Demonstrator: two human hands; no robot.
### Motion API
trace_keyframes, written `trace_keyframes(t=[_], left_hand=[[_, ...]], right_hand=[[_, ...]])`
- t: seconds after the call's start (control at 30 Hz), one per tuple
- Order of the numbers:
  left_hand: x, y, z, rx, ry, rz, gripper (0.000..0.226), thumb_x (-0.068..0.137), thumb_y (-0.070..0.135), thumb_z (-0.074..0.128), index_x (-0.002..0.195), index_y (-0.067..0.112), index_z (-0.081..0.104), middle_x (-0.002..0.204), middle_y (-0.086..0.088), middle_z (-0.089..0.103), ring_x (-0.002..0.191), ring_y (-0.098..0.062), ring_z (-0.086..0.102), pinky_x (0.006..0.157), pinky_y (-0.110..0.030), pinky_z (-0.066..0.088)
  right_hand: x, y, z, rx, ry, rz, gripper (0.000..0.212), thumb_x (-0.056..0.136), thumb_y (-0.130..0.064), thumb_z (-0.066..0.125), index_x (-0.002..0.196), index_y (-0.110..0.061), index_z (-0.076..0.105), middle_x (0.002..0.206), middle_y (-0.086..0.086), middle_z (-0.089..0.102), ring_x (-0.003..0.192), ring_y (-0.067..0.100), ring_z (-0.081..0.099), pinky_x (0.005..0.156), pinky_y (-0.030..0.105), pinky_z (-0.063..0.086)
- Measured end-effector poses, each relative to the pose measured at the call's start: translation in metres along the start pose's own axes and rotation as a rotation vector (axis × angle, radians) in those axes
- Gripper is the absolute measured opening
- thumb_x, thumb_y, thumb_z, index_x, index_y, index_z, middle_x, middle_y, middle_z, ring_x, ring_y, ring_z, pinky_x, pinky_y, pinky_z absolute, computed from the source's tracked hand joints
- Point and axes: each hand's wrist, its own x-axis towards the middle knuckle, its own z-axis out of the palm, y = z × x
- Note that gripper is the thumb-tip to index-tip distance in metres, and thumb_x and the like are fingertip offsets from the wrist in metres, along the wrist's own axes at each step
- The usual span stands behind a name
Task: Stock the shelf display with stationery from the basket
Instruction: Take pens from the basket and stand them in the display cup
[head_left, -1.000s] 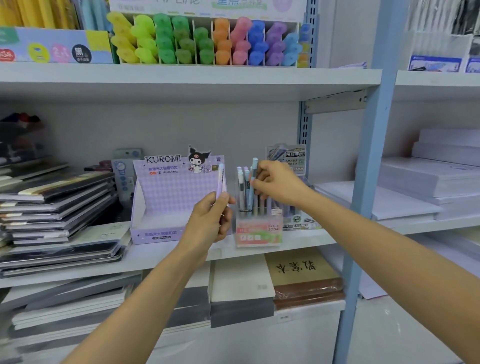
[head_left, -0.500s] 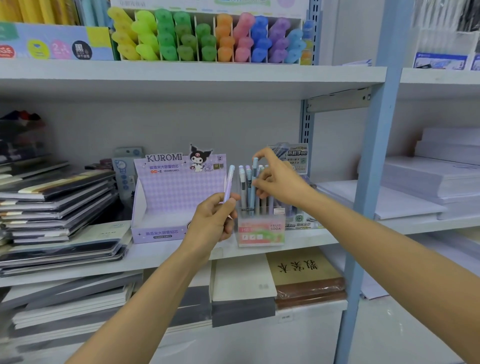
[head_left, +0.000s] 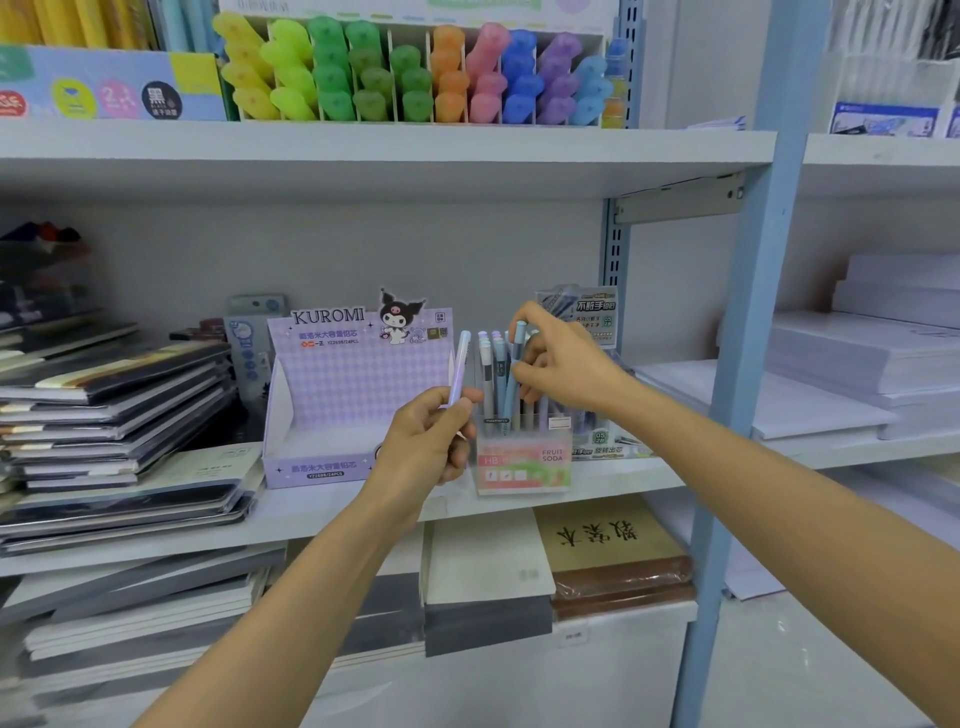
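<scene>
Pinching blue pen (head_left: 515, 371) in pen-filled box (head_left: 524, 467): right hand (head_left: 569, 366); left hand (head_left: 431, 441) grips lilac pen (head_left: 460, 364)

Bright, even, cool-white indoor light from above; soft shadow band beneath upper shelf (head_left: 363, 148); faint sheen on plastic-wrapped notebooks (head_left: 119, 395) at left; wide-angle bend: shelf post (head_left: 748, 312) leans, shelf lines bow; left edge and bottom corners soft, smeared; print on pen display box (head_left: 522, 462) in centre legible.

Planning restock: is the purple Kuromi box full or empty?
Looks empty: Kuromi box shows only bare back panel and floor; left hand hides one corner.
</scene>
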Motion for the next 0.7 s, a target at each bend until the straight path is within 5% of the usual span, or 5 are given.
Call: trace_keyframes(t=[0.13, 0.43, 0.53, 0.6, 0.7], left_hand=[[0.001, 0.000, 0.001, -0.012, 0.004, -0.009, 0.020, 0.102, 0.017, 0.047, 0.108, 0.016, 0.066, 0.068, 0.001, 0.054, 0.047, -0.007, 0.043, 0.041, -0.018, 0.034], [-0.003, 0.002, -0.003, 0.000, -0.005, 0.000, 0.020, 0.101, 0.015, 0.048, 0.108, 0.015, 0.066, 0.067, 0.003, 0.054, 0.049, -0.008, 0.043, 0.042, -0.018, 0.035], [-0.006, 0.004, -0.002, 0.013, -0.021, 0.015, 0.019, 0.100, 0.015, 0.050, 0.107, 0.016, 0.068, 0.067, 0.003, 0.053, 0.050, -0.007, 0.044, 0.043, -0.017, 0.036], [-0.008, 0.007, 0.000, 0.015, -0.045, 0.033, 0.019, 0.100, 0.015, 0.052, 0.106, 0.017, 0.069, 0.066, 0.002, 0.051, 0.050, -0.008, 0.043, 0.043, -0.017, 0.035], [-0.011, 0.013, 0.003, 0.059, -0.080, 0.066, 0.017, 0.097, 0.015, 0.057, 0.106, 0.017, 0.071, 0.069, -0.003, 0.050, 0.052, -0.009, 0.043, 0.045, -0.017, 0.036]], right_hand=[[0.000, -0.001, 0.006, 0.008, 0.029, -0.042, 0.033, 0.092, -0.006, 0.056, 0.116, -0.022, 0.040, 0.070, 0.010, 0.069, 0.058, 0.017, 0.068, 0.065, 0.041, 0.060], [0.003, 0.007, 0.012, -0.185, 0.215, -0.058, 0.019, 0.093, -0.025, 0.063, 0.106, -0.014, 0.070, 0.069, 0.007, 0.066, 0.060, 0.012, 0.057, 0.064, 0.024, 0.044], [0.000, -0.004, 0.006, 0.064, 0.233, -0.007, 0.030, 0.092, -0.037, 0.062, 0.118, -0.022, 0.064, 0.083, -0.001, 0.065, 0.057, -0.004, 0.054, 0.060, 0.014, 0.041], [-0.005, -0.015, 0.000, 0.367, 0.140, 0.000, 0.030, 0.093, -0.038, 0.061, 0.120, -0.025, 0.060, 0.091, 0.002, 0.069, 0.060, 0.002, 0.060, 0.055, 0.018, 0.047], [-0.011, -0.028, -0.009, 0.443, -0.012, -0.055, 0.017, 0.093, -0.023, 0.064, 0.108, -0.017, 0.068, 0.087, 0.006, 0.072, 0.067, 0.012, 0.065, 0.062, 0.024, 0.056]])
